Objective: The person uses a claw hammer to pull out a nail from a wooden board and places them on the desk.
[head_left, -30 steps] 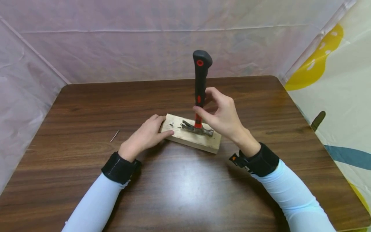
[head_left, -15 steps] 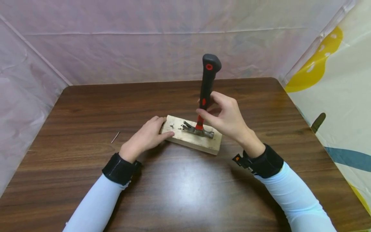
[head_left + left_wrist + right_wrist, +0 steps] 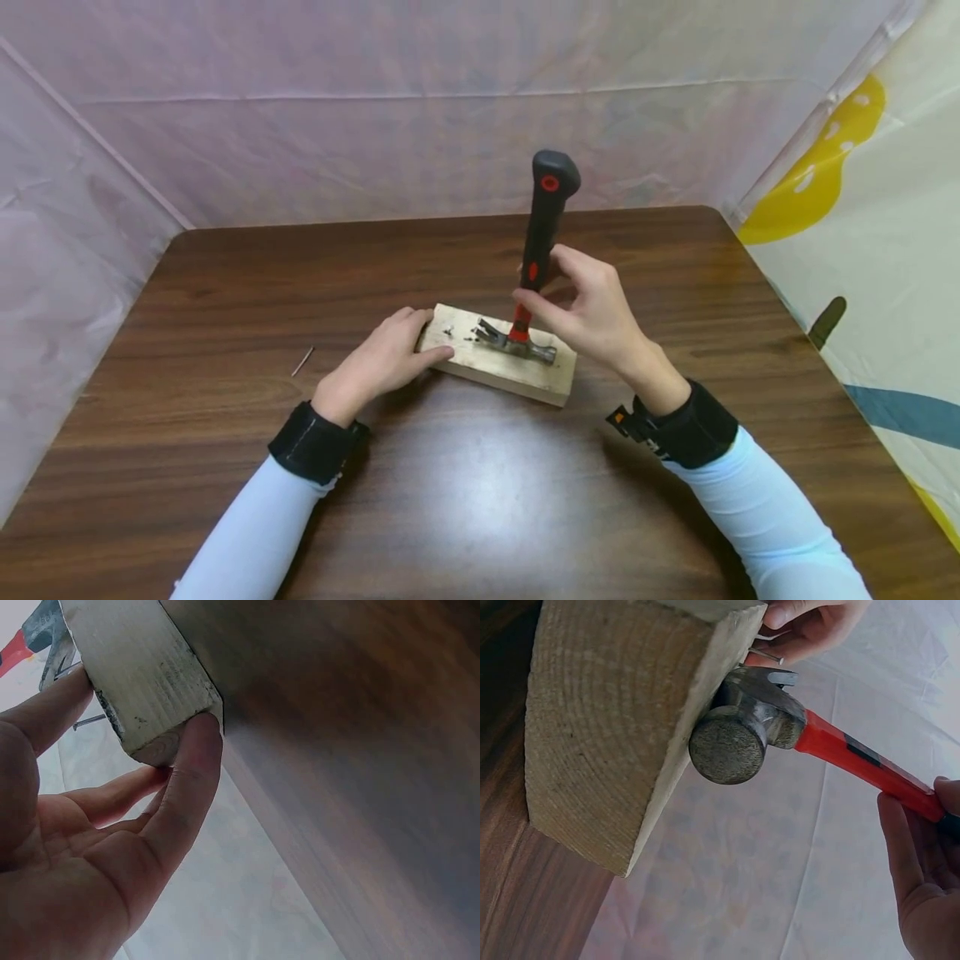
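Note:
A pale wood block (image 3: 502, 371) lies on the table, its left end held by my left hand (image 3: 381, 360), thumb along the near top edge and fingers around the end. On its top rests the steel head of a claw hammer (image 3: 543, 221), claw towards the left, black and red handle pointing up and leaning slightly right. My right hand (image 3: 592, 312) pinches the lower handle between thumb and fingers. The right wrist view shows a nail (image 3: 766, 655) sticking out of the block just beyond the claw. Another small nail (image 3: 447, 331) stands nearer my left hand.
A loose nail (image 3: 303, 362) lies on the brown wooden table (image 3: 225, 292), left of my left hand. Pale sheeting (image 3: 420, 158) hangs behind the table's far edge, and a patterned sheet (image 3: 900, 275) is on the right.
The hammer handle has tipped to the right, with my right hand moving along with it. The head stays on the block, which my left hand still grips. The view has shifted slightly.

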`<state>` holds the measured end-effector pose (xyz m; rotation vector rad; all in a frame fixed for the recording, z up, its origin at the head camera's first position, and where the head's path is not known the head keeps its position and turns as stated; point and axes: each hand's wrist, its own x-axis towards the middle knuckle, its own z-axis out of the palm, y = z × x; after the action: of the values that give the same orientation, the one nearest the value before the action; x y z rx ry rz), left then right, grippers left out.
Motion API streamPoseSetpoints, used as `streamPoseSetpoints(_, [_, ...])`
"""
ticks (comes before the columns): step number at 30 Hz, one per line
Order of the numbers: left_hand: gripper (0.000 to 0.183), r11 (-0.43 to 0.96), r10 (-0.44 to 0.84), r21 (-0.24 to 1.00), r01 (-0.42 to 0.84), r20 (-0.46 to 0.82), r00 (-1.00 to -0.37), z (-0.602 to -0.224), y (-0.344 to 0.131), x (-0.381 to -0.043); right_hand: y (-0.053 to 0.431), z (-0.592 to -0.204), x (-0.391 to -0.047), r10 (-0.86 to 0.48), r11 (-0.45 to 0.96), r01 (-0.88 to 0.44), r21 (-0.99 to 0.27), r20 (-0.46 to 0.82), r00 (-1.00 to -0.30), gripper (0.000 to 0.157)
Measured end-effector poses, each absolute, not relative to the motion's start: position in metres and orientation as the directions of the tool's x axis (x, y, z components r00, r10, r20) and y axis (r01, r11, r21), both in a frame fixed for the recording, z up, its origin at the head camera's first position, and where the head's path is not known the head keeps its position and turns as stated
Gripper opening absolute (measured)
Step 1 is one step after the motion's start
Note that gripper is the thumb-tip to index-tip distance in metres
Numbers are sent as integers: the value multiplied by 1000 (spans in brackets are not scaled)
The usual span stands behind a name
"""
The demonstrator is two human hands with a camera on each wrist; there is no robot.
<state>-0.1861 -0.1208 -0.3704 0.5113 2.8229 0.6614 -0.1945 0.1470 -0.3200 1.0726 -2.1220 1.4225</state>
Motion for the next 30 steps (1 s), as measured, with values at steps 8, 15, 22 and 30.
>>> streamPoseSetpoints(8, [75,844,373,454,286,-112,-921,-371,-120,-186,149,-323,-193,-375,182,-793,-581,705,-602,24])
streamPoseSetpoints(15, [75,845,372,453,286,-113,-921,-370,-121,-186,154,-324,-191,-347,185,-809,-558,733,-585,29])
streamPoseSetpoints(22, [75,842,378,453,292,-108,-920,-370,-121,-186,156,-327,-189,-327,174,-812,-557,745,-581,31])
streamPoseSetpoints(30, [74,838,383,451,307,-86,-920,-371,-121,-186,159,-328,-183,-267,151,-812,-563,768,-582,34])
